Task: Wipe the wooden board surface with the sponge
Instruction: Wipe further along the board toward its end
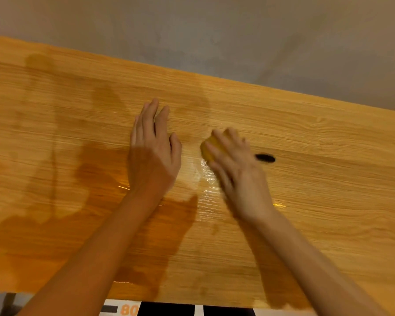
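A long wooden board [306,201] fills most of the view, with a wet sheen near its middle. My right hand [235,172] is blurred and grips a yellow sponge [208,149], pressing it onto the board; only the sponge's left end shows past my fingers. My left hand [153,151] lies flat on the board just left of the sponge, fingers straight and pointing away from me.
A dark oval mark [265,158] sits on the board just right of my right hand. A grey wall [214,30] runs behind the board's far edge. Below the near edge shows a black and white surface with an orange "80" [128,310].
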Demonstrator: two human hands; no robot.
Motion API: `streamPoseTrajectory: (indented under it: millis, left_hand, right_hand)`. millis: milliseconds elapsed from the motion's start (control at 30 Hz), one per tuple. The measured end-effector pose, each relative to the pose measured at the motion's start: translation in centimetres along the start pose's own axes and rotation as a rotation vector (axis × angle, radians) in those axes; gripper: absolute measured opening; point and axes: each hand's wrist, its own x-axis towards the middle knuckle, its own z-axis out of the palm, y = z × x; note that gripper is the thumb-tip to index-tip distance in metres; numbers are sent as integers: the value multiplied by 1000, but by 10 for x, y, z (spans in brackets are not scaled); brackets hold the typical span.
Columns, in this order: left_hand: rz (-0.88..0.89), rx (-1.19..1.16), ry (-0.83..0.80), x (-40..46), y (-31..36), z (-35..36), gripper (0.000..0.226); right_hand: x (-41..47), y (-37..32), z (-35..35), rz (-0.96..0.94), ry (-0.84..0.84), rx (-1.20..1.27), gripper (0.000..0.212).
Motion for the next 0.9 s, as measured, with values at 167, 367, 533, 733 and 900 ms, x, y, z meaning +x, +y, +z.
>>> streamPoseTrajectory:
  millis: [167, 367, 533, 733, 900]
  left_hand:
    - [-9, 19, -14, -1, 1, -1, 46]
    - [0, 30, -40, -1, 3, -4, 46]
    - [-12, 58, -56, -2, 5, -5, 46]
    - [-31, 65, -102, 0, 5, -7, 48]
    - [-40, 74, -118, 3, 2, -5, 49]
  right_hand:
    - [91, 56, -28, 393, 250, -31, 42]
    - [-38, 1, 2, 197, 128, -19, 42]
    - [44, 65, -39, 369, 204, -42, 41]
    - [-28, 28, -19, 316, 165, -6, 41]
    - [-56, 34, -23, 692, 418, 74, 40]
